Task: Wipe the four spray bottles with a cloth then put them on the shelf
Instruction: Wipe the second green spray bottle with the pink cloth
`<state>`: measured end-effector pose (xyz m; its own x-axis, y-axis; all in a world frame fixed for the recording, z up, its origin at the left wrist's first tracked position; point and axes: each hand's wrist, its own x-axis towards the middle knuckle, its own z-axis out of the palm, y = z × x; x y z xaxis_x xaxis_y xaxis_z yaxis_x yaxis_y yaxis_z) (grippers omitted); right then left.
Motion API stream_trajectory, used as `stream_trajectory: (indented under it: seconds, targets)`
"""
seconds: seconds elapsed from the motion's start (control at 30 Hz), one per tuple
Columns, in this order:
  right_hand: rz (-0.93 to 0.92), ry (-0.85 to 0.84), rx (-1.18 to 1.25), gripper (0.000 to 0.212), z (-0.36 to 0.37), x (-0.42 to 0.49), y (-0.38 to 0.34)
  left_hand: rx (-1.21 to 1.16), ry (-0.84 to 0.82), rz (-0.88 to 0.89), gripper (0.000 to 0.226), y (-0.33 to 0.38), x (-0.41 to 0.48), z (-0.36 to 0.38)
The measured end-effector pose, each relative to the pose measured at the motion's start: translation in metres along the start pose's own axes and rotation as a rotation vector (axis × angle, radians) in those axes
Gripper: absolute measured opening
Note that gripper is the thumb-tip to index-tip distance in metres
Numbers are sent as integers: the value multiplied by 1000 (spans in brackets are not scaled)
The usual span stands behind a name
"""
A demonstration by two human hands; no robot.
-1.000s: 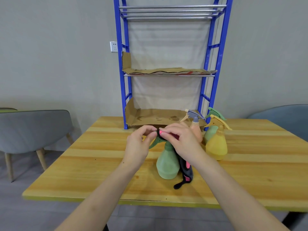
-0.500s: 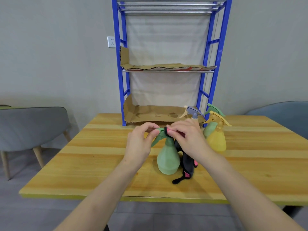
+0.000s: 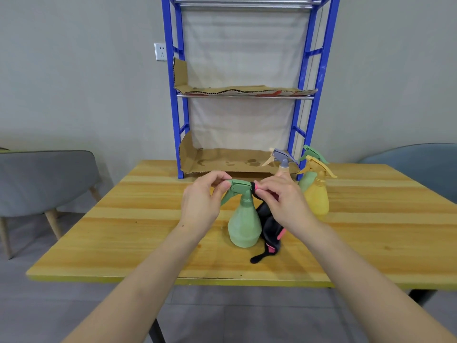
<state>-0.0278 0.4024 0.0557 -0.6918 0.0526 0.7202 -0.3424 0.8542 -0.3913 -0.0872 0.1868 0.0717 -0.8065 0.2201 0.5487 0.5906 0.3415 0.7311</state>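
Observation:
A pale green spray bottle (image 3: 244, 224) stands upright on the wooden table (image 3: 138, 233). My left hand (image 3: 201, 201) pinches the front of its green trigger head. My right hand (image 3: 284, 201) holds a black and pink cloth (image 3: 269, 231) against the back of the head; the cloth hangs down to the tabletop. Behind my right hand stand a yellow bottle (image 3: 317, 194), a second green bottle (image 3: 308, 179) and a peach bottle with a grey head (image 3: 283, 160), partly hidden. The blue shelf (image 3: 181, 125) rises at the table's far edge, its levels lined with cardboard.
A grey chair (image 3: 47, 179) stands left of the table and a blue-grey chair (image 3: 420, 167) on the right. A wall socket (image 3: 160, 52) sits left of the shelf. The lower cardboard liner (image 3: 222, 160) holds no bottles.
My right hand with the cloth has slid off the top of the trigger head to its back end, uncovering the green head. My left hand keeps its pinch at the nozzle.

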Motion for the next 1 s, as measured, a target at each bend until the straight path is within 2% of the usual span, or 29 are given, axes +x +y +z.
stream_trajectory:
  seconds: [0.13, 0.27, 0.37, 0.5, 0.67, 0.77, 0.9, 1.0]
  targets:
    - [-20, 7, -21, 13, -3, -1, -1, -16, 3, 2, 7, 1, -3, 0]
    - [218, -42, 185, 23, -6, -3, -3, -34, -2, -7, 8, 4, -3, 0]
    - [271, 5, 258, 14, -14, 1, -13, -41, -26, -25, 9, 8, -3, 0]
    - [215, 89, 290, 15, -19, 16, -34, -57, -40, -29, 9, 9, -2, -3]
    - [38, -24, 93, 17, -5, 18, -48, -119, -45, -43, 8, 10, -2, -3]
    - [30, -3, -3, 25, -2, 11, -53, -170, -58, -56, 11, 11, -1, -3]
    - [-59, -28, -82, 16, 6, 15, -50, -244, -57, -82, 12, 9, -2, -2]
    - [-38, -65, -82, 15, 17, 15, -47, -319, -53, -88, 12, 9, -6, 0]
